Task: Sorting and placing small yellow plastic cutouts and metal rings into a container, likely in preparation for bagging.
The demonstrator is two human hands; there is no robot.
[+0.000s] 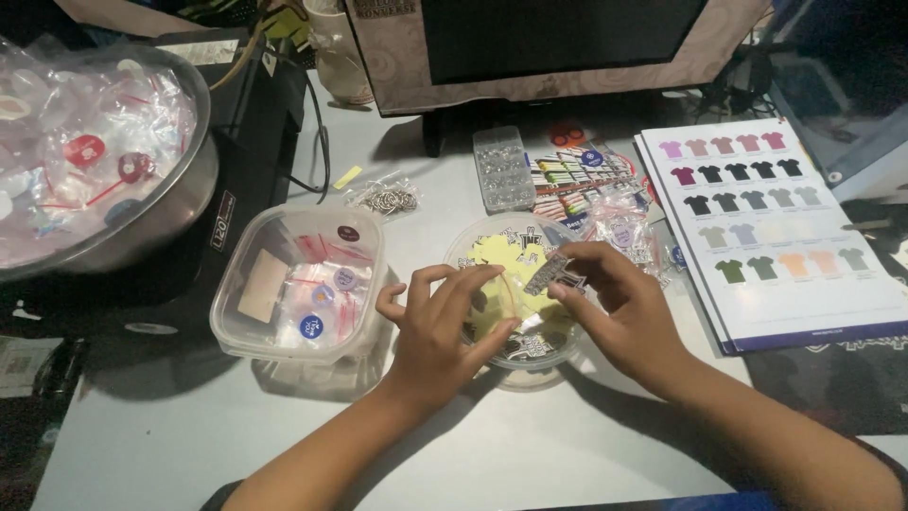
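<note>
Both my hands hover over a round clear plastic tub that holds yellow cut-out shapes and small black-and-white charms. My right hand pinches a small dark printed charm between thumb and fingers. My left hand is beside it, fingers curled, its fingertips touching a yellow cut-out and a thin loop in the tub.
A square clear tub of bagged round badges sits left. A large metal bowl of bagged badges stands on a black machine. Behind are a clear bead box, a bag of metal rings, a shirt colour chart and a monitor.
</note>
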